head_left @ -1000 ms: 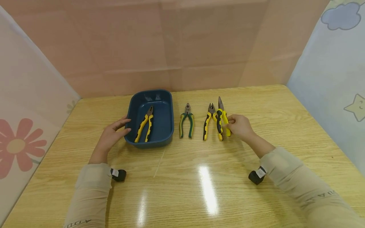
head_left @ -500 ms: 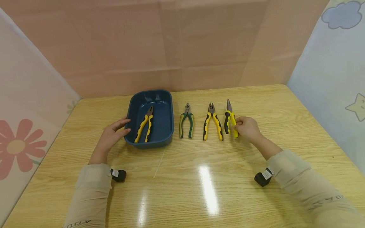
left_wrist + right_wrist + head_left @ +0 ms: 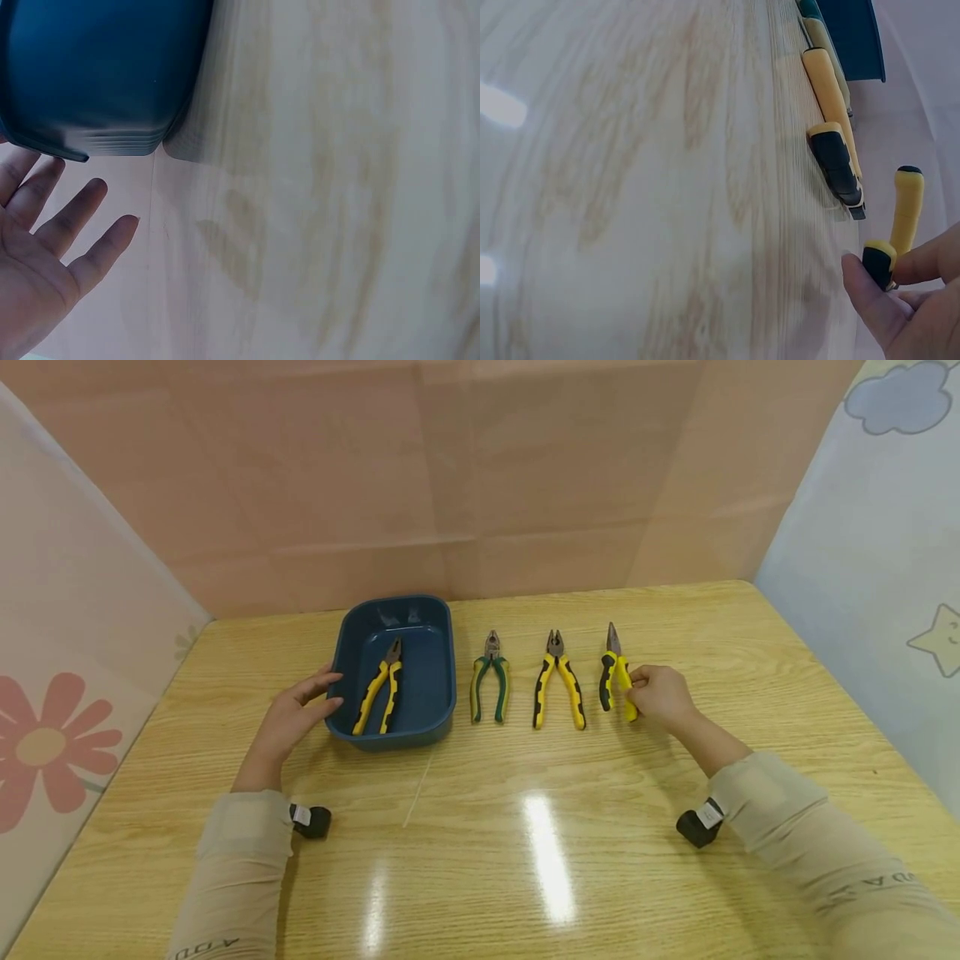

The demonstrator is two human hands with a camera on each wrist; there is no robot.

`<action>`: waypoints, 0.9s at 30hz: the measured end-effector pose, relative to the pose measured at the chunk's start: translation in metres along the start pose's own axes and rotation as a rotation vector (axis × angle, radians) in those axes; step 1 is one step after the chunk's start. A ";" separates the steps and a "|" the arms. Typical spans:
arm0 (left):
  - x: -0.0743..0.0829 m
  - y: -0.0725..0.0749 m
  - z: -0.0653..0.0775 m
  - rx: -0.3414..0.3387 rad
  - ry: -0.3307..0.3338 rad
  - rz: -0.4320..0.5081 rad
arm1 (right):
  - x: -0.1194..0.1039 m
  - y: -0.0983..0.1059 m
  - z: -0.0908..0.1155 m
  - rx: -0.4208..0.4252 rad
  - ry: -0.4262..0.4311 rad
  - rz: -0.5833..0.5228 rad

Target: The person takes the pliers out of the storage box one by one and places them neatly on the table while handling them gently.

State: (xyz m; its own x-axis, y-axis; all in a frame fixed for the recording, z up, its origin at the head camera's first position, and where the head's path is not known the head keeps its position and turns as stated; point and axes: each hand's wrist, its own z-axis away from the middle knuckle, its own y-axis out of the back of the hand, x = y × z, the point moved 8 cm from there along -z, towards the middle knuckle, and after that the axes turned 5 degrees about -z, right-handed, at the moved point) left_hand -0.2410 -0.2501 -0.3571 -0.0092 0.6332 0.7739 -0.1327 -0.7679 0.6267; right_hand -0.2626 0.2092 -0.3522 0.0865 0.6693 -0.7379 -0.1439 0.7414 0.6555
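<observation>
Pale wood-grain covers the table [image 3: 465,860], which fills most of the lower frame. Dark blue, the tray [image 3: 397,742] sits left of centre, the tray pliers [image 3: 392,695] slanting inside it. At its left side is the left hand [image 3: 288,718], fingers spread apart, some tips touching the tray wall. Right of centre, the right hand [image 3: 663,695] pinches the held pliers [image 3: 626,683] at the handles, between thumb and fingers. Between tray and right hand, the middle pliers [image 3: 572,686] and the smaller green pliers [image 3: 503,681] lie on the table, handles toward the bottom of the frame. Handling looks partway along: 1 pair is in the tray, 2 lie side by side outside it, and 1 is not yet released. The held pliers are just left of the right hand, tips pointing to the top of the frame; whether they touch the table I cannot tell.
</observation>
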 end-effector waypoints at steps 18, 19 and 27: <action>0.000 0.000 -0.001 0.006 -0.010 0.017 | 0.002 0.006 -0.004 -0.054 0.029 0.194; 0.000 0.000 -0.001 0.005 -0.010 0.021 | 0.003 0.006 -0.004 -0.057 0.028 0.202; 0.000 0.000 0.000 0.002 -0.009 0.024 | 0.003 0.006 -0.005 -0.069 0.049 0.260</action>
State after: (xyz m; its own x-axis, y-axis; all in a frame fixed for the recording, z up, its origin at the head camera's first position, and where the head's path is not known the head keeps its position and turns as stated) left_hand -0.2413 -0.2496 -0.3573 -0.0030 0.6139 0.7894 -0.1305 -0.7829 0.6083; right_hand -0.2686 0.2155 -0.3513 -0.0096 0.8321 -0.5546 -0.2219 0.5390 0.8126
